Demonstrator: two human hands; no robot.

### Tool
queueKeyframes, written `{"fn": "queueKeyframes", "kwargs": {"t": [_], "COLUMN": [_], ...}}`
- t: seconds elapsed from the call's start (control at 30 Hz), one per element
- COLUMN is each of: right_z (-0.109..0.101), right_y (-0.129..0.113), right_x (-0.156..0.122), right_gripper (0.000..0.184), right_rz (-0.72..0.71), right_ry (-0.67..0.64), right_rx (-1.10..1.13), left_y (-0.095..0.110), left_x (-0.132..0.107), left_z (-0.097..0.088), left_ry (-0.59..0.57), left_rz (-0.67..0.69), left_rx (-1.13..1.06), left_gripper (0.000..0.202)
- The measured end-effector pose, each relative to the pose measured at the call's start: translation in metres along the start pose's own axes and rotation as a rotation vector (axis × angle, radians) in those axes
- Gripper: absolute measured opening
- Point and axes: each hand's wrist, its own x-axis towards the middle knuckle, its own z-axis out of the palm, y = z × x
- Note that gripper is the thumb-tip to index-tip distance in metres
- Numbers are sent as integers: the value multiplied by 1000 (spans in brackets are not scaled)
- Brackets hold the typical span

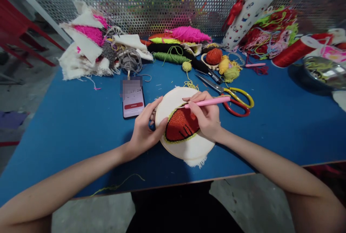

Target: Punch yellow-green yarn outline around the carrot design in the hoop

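My left hand (150,124) grips the left rim of a round embroidery hoop (200,150), thumb on top and fingers curled beneath. White cloth is stretched in it, bearing a red oval of looped yarn (180,124) with black lines and a yellow-green border. In my right hand (207,114) a pink punch needle (213,101) is pinched, its metal tip at the upper edge of the oval. Yellow-green yarn runs from a small ball (186,66) toward the hoop. Scissors (229,94) with yellow and red handles lie open right of my right hand.
A phone (133,99) lies left of the hoop. Behind are cloth scraps (83,45), yarn bundles (189,34), a tumbler (247,18) and a tangle of yarn (273,33). To the right sit a red thread spool (294,51) and a metal bowl (324,70). A perforated metal panel (135,2) borders the blue table.
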Motion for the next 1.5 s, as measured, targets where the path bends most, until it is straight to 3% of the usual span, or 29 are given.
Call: {"fn": "queueKeyframes", "kwargs": {"t": [0.17,0.3,0.5,0.57,0.8,1.03,1.3,1.5], "right_z": [1,0,4,5,0,1,1,-1], "right_y": [1,2,-5,-6,-1,1,1,0], "right_x": [2,1,1,2,1,3,4,2], "right_gripper": [8,7,9,8,6,11,13,7], "right_rz": [33,16,-197,-192,-26,63,87,-2], "right_ry": [51,40,-155,-203,-15,85,117,51], "right_rx": [81,6,-372,-422,-76,61,55,-151], "left_y": [-2,-1,3,3,-1,0,-1,0], "left_x": [-1,-1,0,0,-1,0,0,-1], "left_z": [0,-1,-2,-2,-1,-1,-1,-1], "left_ry": [9,5,7,6,5,6,1,0], "left_rz": [6,-1,3,0,-11,-12,-22,-26], "left_rx": [3,2,-12,-24,-26,-4,-5,-21], "left_gripper": [51,51,51,51,51,51,52,50]}}
